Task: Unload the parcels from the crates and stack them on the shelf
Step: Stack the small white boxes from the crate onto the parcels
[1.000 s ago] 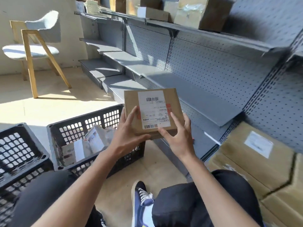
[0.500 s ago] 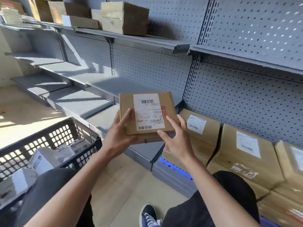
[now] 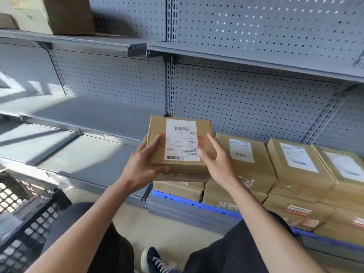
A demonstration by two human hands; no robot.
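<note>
I hold a flat cardboard parcel between both hands, label side up, in front of the lower shelf. My left hand grips the near left corner, thumb along the front edge and fingers curled up over the top beside the white label. My right hand takes the right side, its fingers spread fairly straight across the top face and reaching the edge of the label; whether the thumb is tucked underneath I cannot tell. Directly below my grip sits another brown box, and just to the right of my right hand runs a row of stacked parcels with labels facing up. Behind my left forearm, low and to the left, is the black crate. The parcel looks light for its size, since I carry it with fingertips more than palms, and its walls seem stiff enough to take a squeeze. The cardboard is dry and matte, so slipping seems unlikely; the glossier label offers less hold. Opposite edges near the corners look like the best purchase for setting it down flat.
</note>
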